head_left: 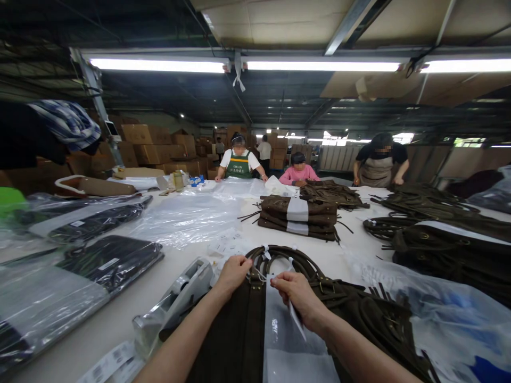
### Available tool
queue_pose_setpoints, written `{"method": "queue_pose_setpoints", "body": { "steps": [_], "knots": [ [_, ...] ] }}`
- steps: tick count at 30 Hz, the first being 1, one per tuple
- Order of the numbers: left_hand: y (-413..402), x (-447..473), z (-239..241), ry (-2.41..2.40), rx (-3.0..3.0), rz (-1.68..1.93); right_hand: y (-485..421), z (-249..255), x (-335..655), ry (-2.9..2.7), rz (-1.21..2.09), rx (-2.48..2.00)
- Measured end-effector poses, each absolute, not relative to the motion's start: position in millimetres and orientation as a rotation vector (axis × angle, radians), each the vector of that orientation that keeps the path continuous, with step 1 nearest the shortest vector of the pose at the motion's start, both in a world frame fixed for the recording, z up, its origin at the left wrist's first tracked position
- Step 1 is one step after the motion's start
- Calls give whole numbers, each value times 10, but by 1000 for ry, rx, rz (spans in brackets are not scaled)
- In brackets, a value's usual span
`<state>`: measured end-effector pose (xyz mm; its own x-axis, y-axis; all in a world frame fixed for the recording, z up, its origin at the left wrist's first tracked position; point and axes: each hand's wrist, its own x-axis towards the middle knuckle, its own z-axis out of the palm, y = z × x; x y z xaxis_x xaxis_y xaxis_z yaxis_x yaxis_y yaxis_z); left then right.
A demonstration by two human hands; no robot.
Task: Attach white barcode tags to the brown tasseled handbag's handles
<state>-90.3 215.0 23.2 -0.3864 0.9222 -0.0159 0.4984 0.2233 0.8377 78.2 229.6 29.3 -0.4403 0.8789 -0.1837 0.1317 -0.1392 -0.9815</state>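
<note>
A dark brown bag lies in front of me, with a white paper band across it and curved handles at its top. My left hand is closed in a pinch beside the handles, on a thin white string. Closed on a white tag, my right hand is just to the right, over the band. The tag hangs below its fingers. Whether the string joins the tag is too small to tell.
A tape dispenser stands left of the bag, near label sheets. Plastic-wrapped dark bags lie further left. Stacked brown bags are ahead, more at right beside clear plastic. Several people work across the table.
</note>
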Motion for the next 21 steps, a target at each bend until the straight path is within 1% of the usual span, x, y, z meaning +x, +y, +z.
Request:
{"method": "queue_pose_setpoints", "body": {
  "steps": [4, 8, 14, 21],
  "knots": [
    [2263, -990, 88, 2090, 1234, 976, 2358, 238, 784, -1587, 1564, -1171],
    [2266, -952, -16, 1985, 1120, 990, 2374, 229, 777, -1734, 1468, -1228],
    [2256, -945, -61, 1771, 921, 1157, 2474, 280, 767, -2208, 895, -1401],
    [2263, -970, -173, 1604, 827, 1291, 2590, 381, 689, -2438, 575, -1479]
  ]
}}
